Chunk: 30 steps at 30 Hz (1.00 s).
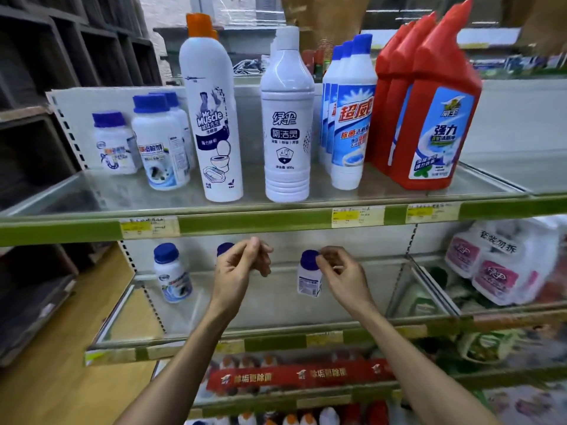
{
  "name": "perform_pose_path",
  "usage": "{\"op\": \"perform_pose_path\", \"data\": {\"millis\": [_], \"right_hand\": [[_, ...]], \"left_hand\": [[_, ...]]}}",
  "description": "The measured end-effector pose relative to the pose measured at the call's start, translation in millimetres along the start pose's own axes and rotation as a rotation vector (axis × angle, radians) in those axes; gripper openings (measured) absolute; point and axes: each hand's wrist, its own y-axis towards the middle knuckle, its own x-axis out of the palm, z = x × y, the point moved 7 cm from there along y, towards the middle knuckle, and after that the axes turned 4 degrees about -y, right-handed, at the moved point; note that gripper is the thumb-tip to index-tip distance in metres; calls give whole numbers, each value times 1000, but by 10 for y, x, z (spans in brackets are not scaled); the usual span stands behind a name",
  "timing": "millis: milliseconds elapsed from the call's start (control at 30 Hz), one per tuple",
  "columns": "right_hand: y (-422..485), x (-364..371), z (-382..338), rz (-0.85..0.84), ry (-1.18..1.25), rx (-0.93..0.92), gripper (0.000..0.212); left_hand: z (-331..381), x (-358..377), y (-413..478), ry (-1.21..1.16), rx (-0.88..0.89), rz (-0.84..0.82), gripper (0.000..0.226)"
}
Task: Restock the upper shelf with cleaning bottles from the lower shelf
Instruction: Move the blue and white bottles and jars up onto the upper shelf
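While reaching into the lower shelf [264, 305], right hand [343, 274] pinching a small white bottle [308, 282] by its blue cap, left hand [241, 266] curled before another bottle [224, 248], grip unclear.
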Motion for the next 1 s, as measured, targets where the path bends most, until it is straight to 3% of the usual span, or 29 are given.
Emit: {"op": "perform_pose_path", "data": {"millis": [133,300,400,500,633,1000], "right_hand": [[321,101,520,-108,-202,119,52],[642,344,912,-195,-237,157,78],[676,519,1025,-250,-160,145,72],[685,549,1083,-198,-152,98,57],[569,542,1010,-195,-165,4,55],[-150,444,-191,-258,-61,-183,48]], "left_hand": [[-214,-5,-28,35,-27,37,33],[-738,-27,-53,11,-187,106,32],[-974,-64,-118,33,-245,139,31],[-1072,-75,-202,35,-253,142,30],[-1087,-110,-279,60,-243,137,27],[-540,-269,-480,45,-199,232,34]]}}
